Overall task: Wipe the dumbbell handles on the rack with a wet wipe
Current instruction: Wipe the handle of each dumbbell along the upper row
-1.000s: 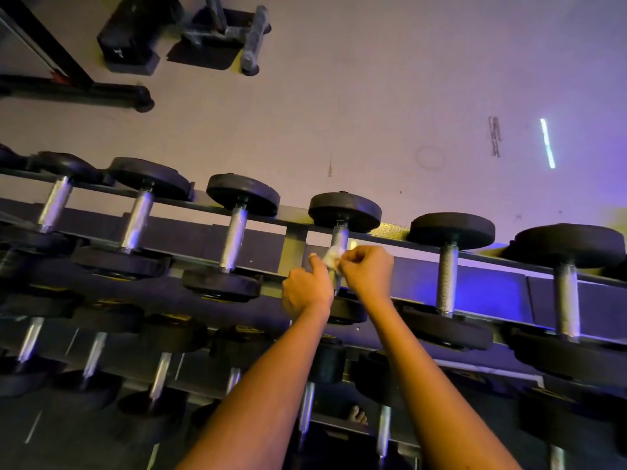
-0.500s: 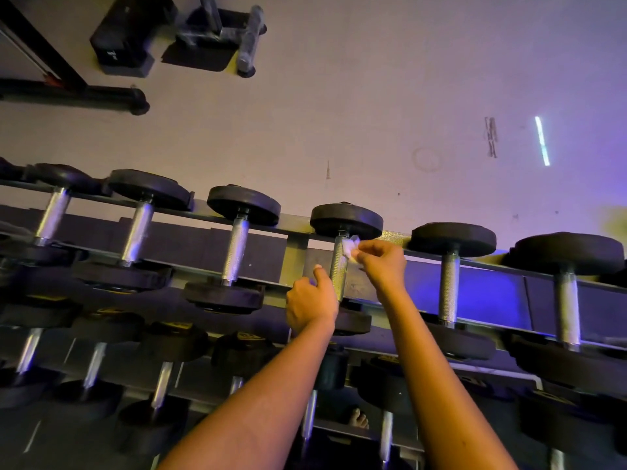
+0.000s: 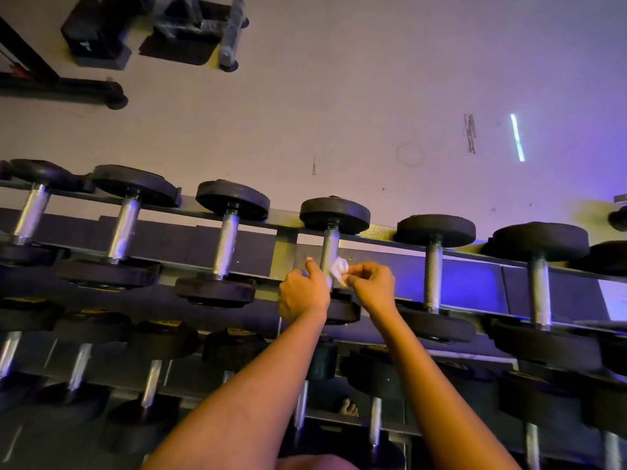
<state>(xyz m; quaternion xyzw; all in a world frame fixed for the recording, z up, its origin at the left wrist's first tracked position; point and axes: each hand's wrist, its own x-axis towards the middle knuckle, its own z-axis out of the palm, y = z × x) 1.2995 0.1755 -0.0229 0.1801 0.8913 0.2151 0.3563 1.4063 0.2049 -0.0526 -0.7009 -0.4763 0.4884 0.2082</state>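
Now right hand point(image 3: 371, 286) pinches wet wipe point(image 3: 340, 269) against dumbbell handle point(image 3: 329, 247); left hand point(image 3: 303, 295) curled around handle's lower end.

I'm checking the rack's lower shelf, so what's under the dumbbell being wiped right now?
Below the dumbbell being wiped sits another row of dumbbells on the lower tier. Both hands, left and right, and the forearms cover the ones directly beneath.

Pale scuffed floor point(image 3: 339, 96) under purple light, black bench frame point(image 3: 51, 86) at upper left of frame.
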